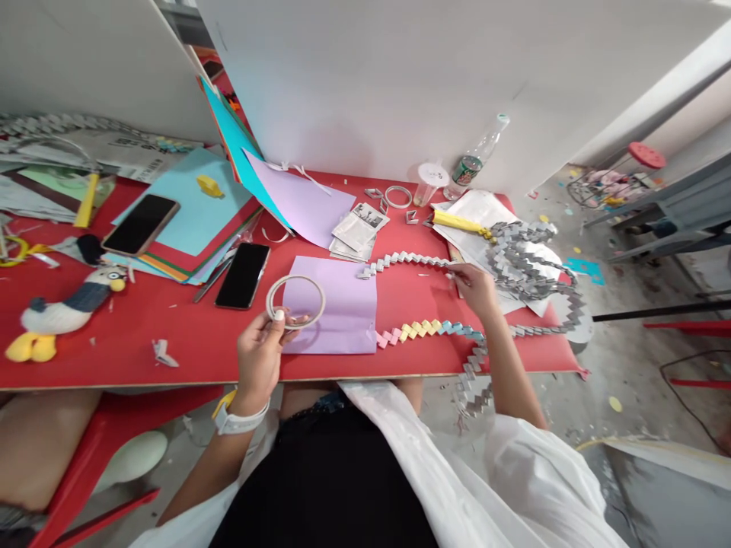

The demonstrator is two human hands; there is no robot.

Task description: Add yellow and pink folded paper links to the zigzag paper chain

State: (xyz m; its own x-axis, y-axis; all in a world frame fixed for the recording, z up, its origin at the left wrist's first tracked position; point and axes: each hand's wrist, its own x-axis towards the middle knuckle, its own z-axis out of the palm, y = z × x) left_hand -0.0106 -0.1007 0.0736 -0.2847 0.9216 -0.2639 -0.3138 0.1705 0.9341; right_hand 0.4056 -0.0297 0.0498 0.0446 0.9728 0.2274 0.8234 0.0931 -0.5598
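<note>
My left hand (pixel 263 342) pinches a pale ring (pixel 321 293), like a roll of narrow tape, above a purple paper sheet (pixel 336 304). At the right, my right hand (pixel 475 289) is closed on a folded-paper chain (pixel 405 259) of grey and white zigzag links, whose loose end lies by the sheet's upper right corner. A second stretch of chain with pink, yellow and blue links (pixel 422 329) runs from the sheet's lower right corner under my right forearm. It turns grey there and hangs over the table's front edge.
Grey chain lies heaped (pixel 519 259) on papers at the right. Behind are a bottle (pixel 471 167), a lidded cup (pixel 429 183), another ring (pixel 398 197) and small newsprint sheets (pixel 359 228). Leftward lie two phones (pixel 243 275), coloured paper (pixel 194 190) and a plush bird (pixel 74 308).
</note>
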